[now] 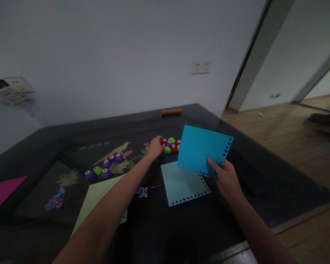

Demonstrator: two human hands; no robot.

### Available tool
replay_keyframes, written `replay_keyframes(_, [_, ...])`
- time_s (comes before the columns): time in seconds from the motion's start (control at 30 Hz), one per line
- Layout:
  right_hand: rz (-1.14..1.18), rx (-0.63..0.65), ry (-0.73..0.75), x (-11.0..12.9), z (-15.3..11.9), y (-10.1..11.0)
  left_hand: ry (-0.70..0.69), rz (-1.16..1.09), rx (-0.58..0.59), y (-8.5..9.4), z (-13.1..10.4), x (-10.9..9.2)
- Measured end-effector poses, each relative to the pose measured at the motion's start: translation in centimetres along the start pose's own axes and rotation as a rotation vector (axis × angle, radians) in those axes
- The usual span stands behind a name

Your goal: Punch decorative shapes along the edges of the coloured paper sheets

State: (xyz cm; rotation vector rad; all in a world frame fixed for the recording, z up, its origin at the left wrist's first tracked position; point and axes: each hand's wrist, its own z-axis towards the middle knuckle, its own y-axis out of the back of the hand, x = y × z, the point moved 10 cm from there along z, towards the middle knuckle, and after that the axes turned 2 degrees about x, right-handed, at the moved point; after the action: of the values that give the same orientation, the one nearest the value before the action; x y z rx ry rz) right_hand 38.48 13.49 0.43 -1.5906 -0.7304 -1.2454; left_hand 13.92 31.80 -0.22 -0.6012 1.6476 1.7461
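My right hand point(224, 174) pinches the lower right corner of a blue sheet point(202, 148), thumb on top, and holds it raised and tilted. Small shapes are punched along two of the sheet's edges. Below it a pale blue sheet point(181, 183) with similar punched edges lies on the dark table point(154, 234). My left hand point(155, 146) reaches to the left end of a cluster of red, green and purple punches point(167, 150), its fingers closed at a red one point(164, 141). What exactly the fingertips grip is hard to see.
More purple and green punches point(106, 173) stand at the left. A pale yellow sheet point(99, 194) lies under my left forearm. Small coloured cutouts point(142, 192) lie mid-table, with another pile point(56, 200) farther left. A magenta sheet point(2, 192) is at the left edge, an orange-brown stick point(171, 111) at the back.
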Motion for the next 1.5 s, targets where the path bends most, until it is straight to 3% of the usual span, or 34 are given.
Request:
replay_keyframes(0.13, [-0.002, 0.001, -0.012, 0.0, -0.1, -0.1, -0.071, -0.056, -0.070, 2.4, -1.8, -1.5])
replay_keyframes(0.23, [-0.021, 0.008, -0.032, -0.4, -0.3, -0.4, -0.115, -0.148, -0.058, 3.7, -4.8, -3.2])
replay_keyframes(0.33, [-0.084, 0.057, -0.032, -0.9, -0.7, -0.9, -0.165, -0.258, 0.053, 3.7, -9.1, -5.0])
replay_keyframes(0.4, [-0.155, 0.104, -0.019, -1.1, -1.0, -1.5, -0.216, -0.384, 0.220, 2.7, -12.2, -6.2])
replay_keyframes(0.5, [-0.283, 0.181, -0.006, -1.3, -1.6, -2.5, -0.133, -0.477, 0.342, 2.0, -15.6, -5.6])
replay_keyframes(0.57, [-0.351, 0.218, -0.002, -1.4, -1.9, -3.1, -0.074, -0.499, 0.338, 2.3, -16.8, -4.6])
replay_keyframes(0.67, [-0.410, 0.253, 0.000, -1.6, -2.1, -3.6, -0.042, -0.484, 0.284, 2.9, -17.5, -3.5])
replay_keyframes(0.83, [-0.479, 0.317, -0.056, -2.7, -2.4, -4.3, 0.071, -0.517, 0.284, 2.5, -17.9, -1.4])
replay_keyframes(0.97, [-0.438, 0.353, -0.085, -3.0, -2.4, -4.6, 0.079, -0.508, 0.237, 2.8, -17.8, -0.6])
replay_keyframes(1.1, [-0.394, 0.319, -0.028, -2.0, -1.7, -4.1, 0.058, -0.493, 0.206, 3.2, -17.7, -0.5])
replay_keyframes(1.27, [-0.397, 0.186, 0.106, -0.1, -0.5, -2.3, 0.040, -0.486, 0.222, 2.9, -17.9, -0.9])
replay_keyframes(1.4, [-0.402, 0.135, 0.080, 0.0, 0.1, -1.3, -0.015, -0.422, 0.245, 2.5, -18.3, -1.6])
replay_keyframes(1.5, [-0.412, 0.118, -0.008, -0.7, 0.5, -0.3, -0.070, -0.357, 0.177, 3.2, -18.5, -1.9])
